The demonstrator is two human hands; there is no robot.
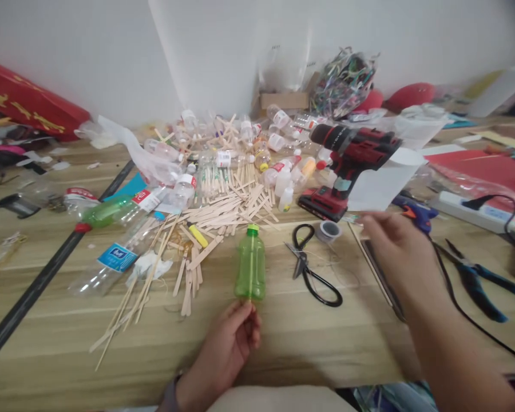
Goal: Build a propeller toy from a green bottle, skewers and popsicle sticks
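Note:
A small green plastic bottle [250, 269] with a green cap stands upright in front of me. A thin, pale line like a stick runs up its middle. My left hand [236, 337] is closed at the bottle's base, thumb and fingertips pinched together there. Out to the right, my right hand [395, 246] hovers near the foot of the drill, its fingers smeared by motion; whether it holds anything cannot be made out. Between the hands lie black-handled scissors [302, 266] and a small spool [328, 230] with loose thread.
A red cordless drill [356, 154] stands behind the scissors. Wooden craft sticks [236, 203] and clear bottles [278, 117] pile up at the back. Pliers [472, 280], a glue gun [416, 212] and a power strip [476, 212] lie right. A dark bar [38, 292] crosses the left.

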